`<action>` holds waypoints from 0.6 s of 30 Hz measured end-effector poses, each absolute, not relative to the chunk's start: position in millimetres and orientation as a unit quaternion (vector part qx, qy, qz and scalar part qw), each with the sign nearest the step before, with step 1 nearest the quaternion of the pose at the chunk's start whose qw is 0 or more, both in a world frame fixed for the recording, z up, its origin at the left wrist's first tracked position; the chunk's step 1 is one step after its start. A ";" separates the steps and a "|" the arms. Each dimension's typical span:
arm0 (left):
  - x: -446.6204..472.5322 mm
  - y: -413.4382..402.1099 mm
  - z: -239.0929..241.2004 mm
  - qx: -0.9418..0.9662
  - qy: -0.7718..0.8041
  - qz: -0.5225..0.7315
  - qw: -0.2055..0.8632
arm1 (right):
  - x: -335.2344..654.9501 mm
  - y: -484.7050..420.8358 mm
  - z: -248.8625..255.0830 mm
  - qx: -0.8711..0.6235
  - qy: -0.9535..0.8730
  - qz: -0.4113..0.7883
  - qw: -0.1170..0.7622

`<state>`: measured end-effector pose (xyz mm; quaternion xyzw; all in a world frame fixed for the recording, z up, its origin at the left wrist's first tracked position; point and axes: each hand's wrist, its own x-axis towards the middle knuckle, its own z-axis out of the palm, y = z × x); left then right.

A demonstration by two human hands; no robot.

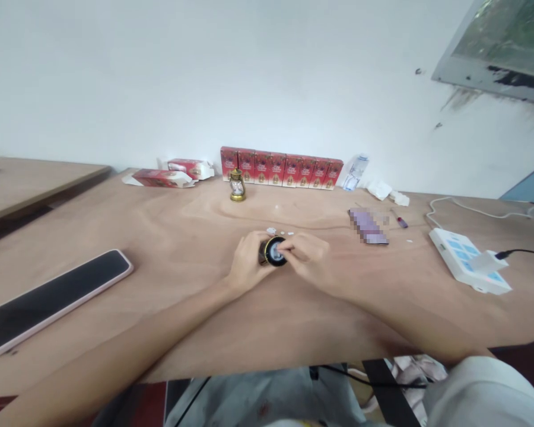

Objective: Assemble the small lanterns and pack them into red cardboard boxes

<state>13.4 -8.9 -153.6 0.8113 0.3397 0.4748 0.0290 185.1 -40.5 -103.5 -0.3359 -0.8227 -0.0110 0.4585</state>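
At the middle of the wooden table (169, 249), both my hands meet around a small black lantern with a gold rim (273, 251), its round base turned toward me. My left hand (247, 261) wraps round the lantern's body. My right hand (305, 254) has its fingers pinched together at the base. A few tiny white parts (276, 231) lie on the table just beyond my hands. Farther back stands a complete small gold lantern (237, 185), upright.
A row of red boxes (281, 168) lines the wall, with two opened boxes (167, 174) lying to their left. A phone in a pink case (48, 299) lies at left. A white power strip (468, 260), a small screwdriver (399, 220) and a plastic bag (355, 172) sit at right.
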 end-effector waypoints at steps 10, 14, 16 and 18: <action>12.1 -8.9 -153.1 0.812 0.340 0.473 0.038 | 186.9 -42.8 -106.9 -0.257 -0.847 -0.151 0.440; 12.9 -8.9 -152.9 0.805 0.347 0.478 0.045 | 207.1 -30.5 -97.5 -0.316 -0.821 -0.177 0.441; 13.2 -8.7 -153.1 0.803 0.352 0.479 0.048 | 223.4 -16.0 -95.8 -0.407 -0.810 -0.177 0.384; 13.4 -8.4 -153.3 0.803 0.351 0.479 0.050 | 239.7 0.0 -97.9 -0.498 -0.808 -0.124 0.290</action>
